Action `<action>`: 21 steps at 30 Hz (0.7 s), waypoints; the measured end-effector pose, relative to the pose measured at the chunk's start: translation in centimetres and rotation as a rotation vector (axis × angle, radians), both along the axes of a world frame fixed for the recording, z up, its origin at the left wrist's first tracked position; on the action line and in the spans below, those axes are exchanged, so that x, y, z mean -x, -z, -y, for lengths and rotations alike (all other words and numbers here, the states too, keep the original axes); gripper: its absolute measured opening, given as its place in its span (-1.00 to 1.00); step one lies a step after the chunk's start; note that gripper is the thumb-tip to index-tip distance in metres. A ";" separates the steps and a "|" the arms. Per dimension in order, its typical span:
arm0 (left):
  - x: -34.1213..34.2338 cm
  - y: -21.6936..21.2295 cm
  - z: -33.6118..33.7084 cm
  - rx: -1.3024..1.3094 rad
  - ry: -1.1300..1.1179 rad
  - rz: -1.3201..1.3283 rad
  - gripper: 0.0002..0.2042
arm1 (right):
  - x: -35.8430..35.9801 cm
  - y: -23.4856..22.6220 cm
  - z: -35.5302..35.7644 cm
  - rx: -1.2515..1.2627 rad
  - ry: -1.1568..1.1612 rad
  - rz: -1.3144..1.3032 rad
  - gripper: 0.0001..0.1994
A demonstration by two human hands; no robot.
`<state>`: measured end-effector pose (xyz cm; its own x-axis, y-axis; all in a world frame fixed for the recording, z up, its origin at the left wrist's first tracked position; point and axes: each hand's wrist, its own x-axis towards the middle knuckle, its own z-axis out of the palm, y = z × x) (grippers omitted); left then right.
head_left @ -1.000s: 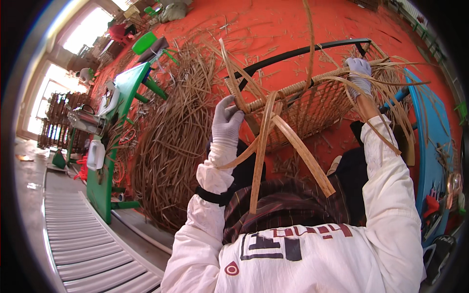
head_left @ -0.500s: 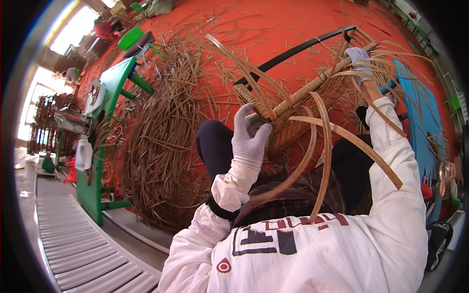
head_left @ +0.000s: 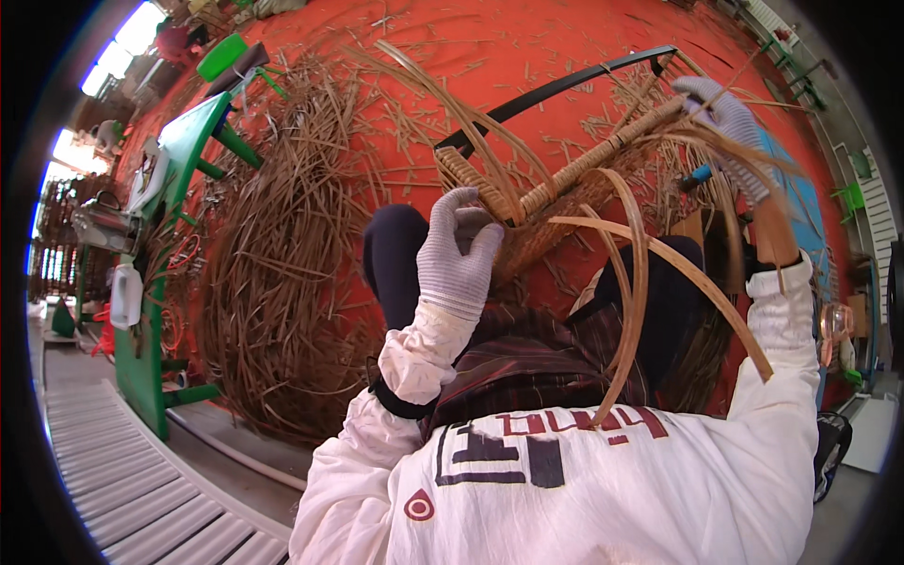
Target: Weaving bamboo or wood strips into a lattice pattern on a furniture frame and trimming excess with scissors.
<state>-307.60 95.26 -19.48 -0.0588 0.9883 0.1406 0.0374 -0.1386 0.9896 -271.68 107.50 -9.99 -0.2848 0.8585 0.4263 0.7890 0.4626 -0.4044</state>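
A woven basket (head_left: pixel 565 193) with a thick wrapped rim and a black band along its far edge (head_left: pixel 565 80) leans over my lap. My left hand (head_left: pixel 457 250), in a striped grey-white glove, is closed on its near left corner, fingers on the far side and thumb nearer me. At the far right end of the rim, my right hand (head_left: pixel 730 118), gloved alike, is curled over a bunch of thin tan strips (head_left: pixel 720 151); its fingertips are partly hidden and blurred. Several long flat strips (head_left: pixel 636 254) loop out of the basket toward my chest.
A big heap of loose brown strips (head_left: pixel 273 254) lies on the red floor (head_left: pixel 452 56) at left. Beyond it stands a green table (head_left: pixel 151 301) beside a roller conveyor (head_left: pixel 141 471). A blue table (head_left: pixel 800 188) is at right; strip scraps litter the floor.
My right hand has moved off the rim, outward to the right, its forearm now more upright, and the strips there have bunched together. My left hand keeps its hold at the basket corner.
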 end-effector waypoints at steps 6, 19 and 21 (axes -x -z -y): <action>-0.1 0.6 0.1 -0.004 0.008 0.058 -0.65 | 8.4 -6.7 5.2 0.029 -0.290 -0.250 -0.81; -0.3 -2.8 -3.0 -0.733 0.061 -0.898 -0.54 | 3.9 -0.8 13.2 -0.294 -0.043 -1.191 -0.68; -0.4 -2.8 -4.8 -0.716 0.206 -1.048 -0.56 | 1.4 5.7 13.1 0.037 0.108 -1.382 -0.80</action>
<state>-307.22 100.07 -16.69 0.5457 0.6512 0.5274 0.6629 -0.7205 0.2038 -273.06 94.43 -15.64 0.4131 0.8660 0.2817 -0.2269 0.3974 -0.8891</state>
